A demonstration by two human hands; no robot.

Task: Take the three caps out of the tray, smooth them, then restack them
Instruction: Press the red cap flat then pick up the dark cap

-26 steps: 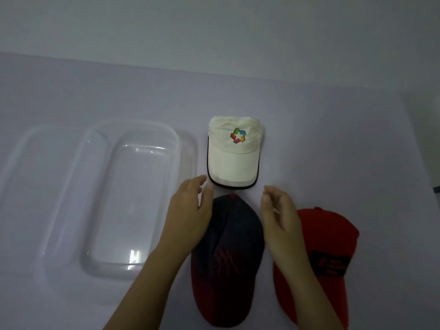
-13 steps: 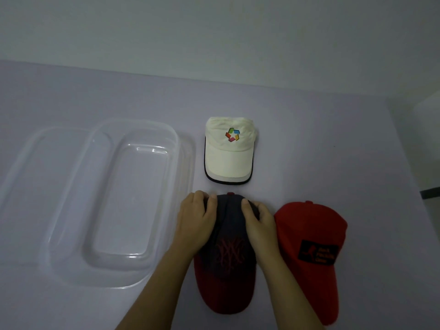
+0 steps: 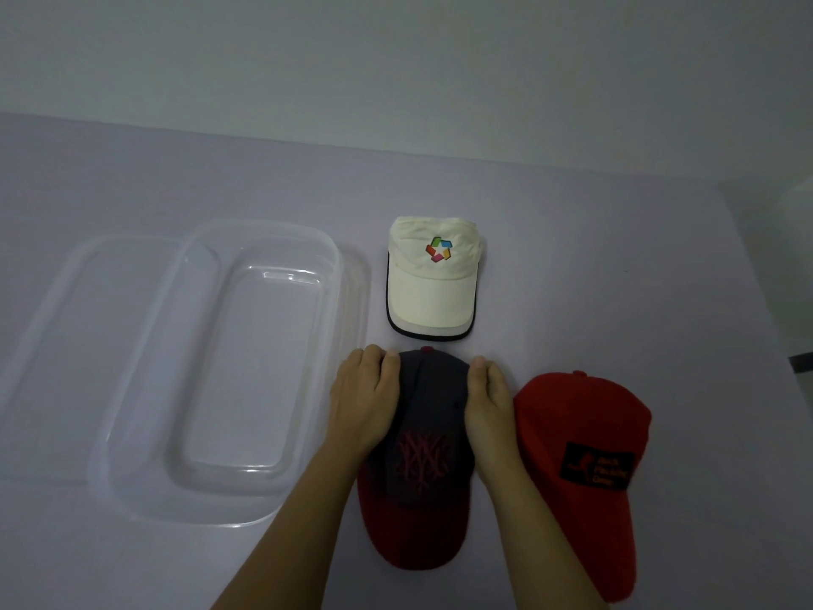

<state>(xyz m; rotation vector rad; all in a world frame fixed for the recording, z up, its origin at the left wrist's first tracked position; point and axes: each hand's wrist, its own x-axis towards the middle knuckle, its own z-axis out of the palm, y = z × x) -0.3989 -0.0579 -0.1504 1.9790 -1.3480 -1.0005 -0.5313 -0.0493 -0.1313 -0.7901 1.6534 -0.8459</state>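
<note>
The sides of the dark cap's (image 3: 433, 416) crown are covered by both hands. The red cap's black patch (image 3: 597, 466) lettering is too blurred to be read.

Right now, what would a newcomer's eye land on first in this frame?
Probably the two hands, left hand and right hand, pressed on either side of the navy cap with the red brim at centre front. Next, the red cap beside it on the right, the white cap behind, and the empty clear plastic tray on the left.

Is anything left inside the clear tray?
Nothing shows inside the clear tray; its see-through bottom shows only table. All three caps lie outside it, and no part of the inside is covered.
</note>
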